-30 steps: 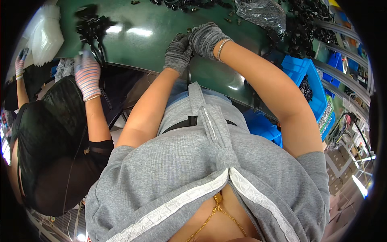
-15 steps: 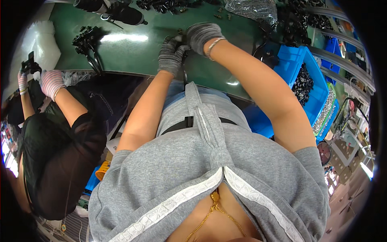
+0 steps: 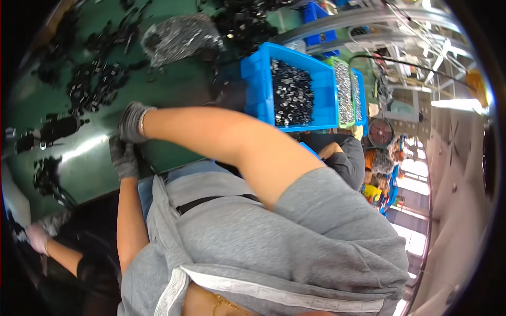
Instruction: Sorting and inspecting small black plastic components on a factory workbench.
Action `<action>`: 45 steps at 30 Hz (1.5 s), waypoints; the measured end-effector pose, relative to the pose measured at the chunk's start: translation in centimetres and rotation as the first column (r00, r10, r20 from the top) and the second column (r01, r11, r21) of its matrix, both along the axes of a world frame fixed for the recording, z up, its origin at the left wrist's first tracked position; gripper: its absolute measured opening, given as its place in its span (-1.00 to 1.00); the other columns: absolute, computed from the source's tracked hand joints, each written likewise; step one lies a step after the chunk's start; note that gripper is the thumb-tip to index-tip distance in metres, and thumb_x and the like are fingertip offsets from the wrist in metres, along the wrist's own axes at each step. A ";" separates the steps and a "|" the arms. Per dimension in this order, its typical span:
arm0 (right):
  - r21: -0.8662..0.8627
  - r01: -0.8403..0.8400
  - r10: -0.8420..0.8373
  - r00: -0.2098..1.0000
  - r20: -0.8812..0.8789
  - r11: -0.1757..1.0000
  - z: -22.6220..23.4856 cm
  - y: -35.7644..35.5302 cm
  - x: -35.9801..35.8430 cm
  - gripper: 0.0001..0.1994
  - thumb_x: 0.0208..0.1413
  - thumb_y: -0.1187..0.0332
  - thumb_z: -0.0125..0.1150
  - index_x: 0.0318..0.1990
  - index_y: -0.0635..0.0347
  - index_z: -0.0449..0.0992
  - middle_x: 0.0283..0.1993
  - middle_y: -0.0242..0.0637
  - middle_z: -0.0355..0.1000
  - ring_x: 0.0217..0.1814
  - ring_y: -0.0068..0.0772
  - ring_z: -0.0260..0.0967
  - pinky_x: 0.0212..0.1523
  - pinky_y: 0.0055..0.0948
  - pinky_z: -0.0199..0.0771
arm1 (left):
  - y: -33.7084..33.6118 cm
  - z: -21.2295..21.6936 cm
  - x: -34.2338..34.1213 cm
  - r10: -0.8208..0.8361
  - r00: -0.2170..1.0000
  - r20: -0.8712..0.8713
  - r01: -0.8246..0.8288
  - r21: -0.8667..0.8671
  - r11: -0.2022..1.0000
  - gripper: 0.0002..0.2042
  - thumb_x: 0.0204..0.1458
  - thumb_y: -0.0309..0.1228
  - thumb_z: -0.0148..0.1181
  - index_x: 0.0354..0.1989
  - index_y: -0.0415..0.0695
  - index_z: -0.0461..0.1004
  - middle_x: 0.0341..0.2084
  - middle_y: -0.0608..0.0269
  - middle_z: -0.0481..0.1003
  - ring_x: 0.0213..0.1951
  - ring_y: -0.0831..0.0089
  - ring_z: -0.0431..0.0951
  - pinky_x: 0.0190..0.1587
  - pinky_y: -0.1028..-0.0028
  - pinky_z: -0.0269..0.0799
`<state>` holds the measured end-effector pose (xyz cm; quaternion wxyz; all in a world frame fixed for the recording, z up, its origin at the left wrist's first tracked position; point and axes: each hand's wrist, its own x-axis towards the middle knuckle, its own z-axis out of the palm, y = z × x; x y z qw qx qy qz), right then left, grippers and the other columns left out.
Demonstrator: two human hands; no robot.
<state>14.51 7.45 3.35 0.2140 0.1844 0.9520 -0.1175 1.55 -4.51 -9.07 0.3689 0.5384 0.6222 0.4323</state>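
Observation:
Both my hands wear grey knitted gloves and meet above the green table [image 3: 100, 179] near its front edge. My left hand [image 3: 125, 159] is closed on a slim dark rod-like part [image 3: 146, 160], which sticks out beside it toward the table edge. Against the left fingertips, my right hand [image 3: 133, 122] is curled, its fingers bent away from view. What the right fingers pinch, if anything, is hidden.
Beyond my hands lie a black power tool [image 3: 52, 129], piles of black parts [image 3: 95, 87] and a clear plastic bag [image 3: 182, 39]. A blue bin [image 3: 257, 87] of small black pieces stands right. A co-worker's gloved hand [image 3: 37, 238] is at left.
The view has swung right, so my hands and the table appear farther left and more of the room shows. My hands stay together at the same work.

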 end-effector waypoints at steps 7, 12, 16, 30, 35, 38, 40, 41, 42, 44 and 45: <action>0.162 0.408 -0.396 0.913 -0.100 0.898 -1.2 -3.2 -0.9 -0.83 -0.05 0.28 0.21 -0.33 -0.05 0.72 -0.29 -0.35 0.63 -0.21 -0.30 0.57 -0.33 -0.16 0.42 | 0.6 -4.5 -0.1 0.014 0.883 0.469 -0.011 -0.007 1.000 -0.64 0.17 -0.48 0.16 0.15 -0.16 0.33 0.08 0.18 0.45 0.09 0.33 0.45 0.17 0.32 0.35; -0.077 0.712 -0.696 0.650 -0.304 0.698 1.9 -5.4 3.3 -0.77 -0.03 0.26 0.16 -0.27 0.06 0.68 -0.28 -0.24 0.61 -0.21 -0.12 0.58 -0.23 0.02 0.51 | 1.2 -0.4 1.0 0.062 0.886 0.460 -0.005 -0.124 0.992 -0.72 0.15 -0.56 0.16 0.04 -0.22 0.39 0.02 0.11 0.51 0.04 0.37 0.49 0.15 0.37 0.39; -0.151 0.881 -0.837 0.355 -0.417 0.449 0.4 -9.4 11.7 -0.80 -0.05 0.24 0.15 -0.36 0.14 0.58 -0.28 -0.03 0.54 -0.24 -0.03 0.54 -0.22 -0.14 0.54 | 1.1 3.4 1.9 0.075 0.970 0.233 -0.005 -0.288 0.958 -0.65 0.13 -0.43 0.24 0.06 -0.26 0.40 -0.04 0.07 0.53 -0.02 0.31 0.52 0.07 0.34 0.42; 0.188 0.969 -0.987 0.158 0.018 0.159 -0.5 -15.0 23.2 -0.36 0.04 0.04 0.29 0.26 0.05 0.33 0.27 -0.08 0.30 0.36 0.03 0.19 0.34 0.01 0.16 | 2.2 5.1 -2.9 0.303 0.952 -0.035 -0.298 -0.314 0.901 -0.66 0.03 -0.36 0.37 -0.05 -0.21 0.50 -0.24 0.18 0.58 -0.29 0.43 0.52 -0.15 0.38 0.45; 0.151 0.916 -0.926 0.353 0.133 0.371 -2.8 -13.8 23.7 -0.54 0.12 0.11 0.23 0.14 0.09 0.44 0.22 -0.11 0.40 0.33 -0.05 0.27 0.26 -0.06 0.28 | 2.0 -0.5 -14.9 0.522 0.851 0.058 -0.497 -0.229 0.837 -0.67 0.00 -0.39 0.40 -0.09 -0.22 0.51 -0.20 0.12 0.58 -0.19 0.36 0.52 -0.05 0.35 0.43; 0.185 0.873 -0.892 0.432 0.131 0.450 -2.3 -13.8 23.9 -0.70 0.19 0.17 0.16 0.00 0.08 0.52 0.04 -0.14 0.52 0.18 -0.11 0.43 0.12 -0.11 0.41 | 3.3 2.9 -15.1 0.614 0.769 0.179 -0.550 -0.306 0.777 -0.66 -0.02 -0.51 0.38 -0.05 -0.26 0.48 -0.17 0.10 0.56 -0.17 0.34 0.54 -0.03 0.38 0.45; -0.047 0.849 -0.775 0.501 0.385 0.526 -1.9 -12.1 22.6 -0.69 0.20 0.14 0.14 0.01 0.06 0.53 -0.07 -0.13 0.55 0.03 -0.07 0.51 0.05 -0.11 0.47 | 0.8 2.0 -17.4 0.666 0.743 0.072 -0.649 -0.167 0.742 -0.67 -0.02 -0.56 0.33 -0.05 -0.27 0.47 -0.15 0.09 0.55 -0.18 0.34 0.54 -0.05 0.40 0.46; -0.071 0.834 -0.766 0.533 0.359 0.548 -1.5 -11.6 21.8 -0.69 0.20 0.14 0.14 0.01 0.06 0.53 -0.07 -0.13 0.55 0.03 -0.07 0.51 0.05 -0.11 0.47 | -0.1 2.4 -18.5 0.691 0.722 -0.027 -0.692 -0.014 0.722 -0.68 -0.02 -0.61 0.29 -0.05 -0.27 0.46 -0.14 0.09 0.54 -0.19 0.34 0.55 -0.07 0.42 0.48; -0.140 0.833 -0.744 0.543 0.390 0.535 -0.1 -11.7 21.5 -0.70 0.20 0.16 0.16 0.01 0.06 0.54 -0.11 -0.12 0.56 -0.02 -0.04 0.52 0.03 -0.12 0.48 | 0.4 5.9 -14.0 0.683 0.730 -0.023 -0.683 0.005 0.730 -0.66 -0.02 -0.67 0.20 -0.02 -0.27 0.45 -0.12 0.09 0.52 -0.18 0.34 0.55 -0.05 0.43 0.47; -0.267 0.843 -0.711 0.538 0.453 0.467 4.0 -10.7 19.1 -0.69 0.17 0.22 0.24 0.02 0.10 0.55 -0.11 -0.12 0.56 -0.06 -0.05 0.52 0.02 -0.19 0.50 | -0.8 5.9 -10.9 0.601 0.767 0.225 -0.616 -0.008 0.788 -0.68 -0.01 -0.63 0.27 -0.04 -0.24 0.44 -0.14 0.18 0.50 -0.10 0.36 0.50 0.02 0.34 0.45; -0.273 0.835 -0.705 0.549 0.449 0.478 4.6 -10.7 18.3 -0.69 0.17 0.22 0.24 0.02 0.10 0.55 -0.11 -0.12 0.56 -0.06 -0.05 0.52 0.02 -0.19 0.50 | -1.2 8.7 -6.8 0.638 0.717 0.281 -0.612 -0.185 0.769 -0.76 0.06 -0.57 0.25 -0.09 -0.21 0.46 -0.15 0.24 0.50 -0.08 0.40 0.48 0.03 0.38 0.43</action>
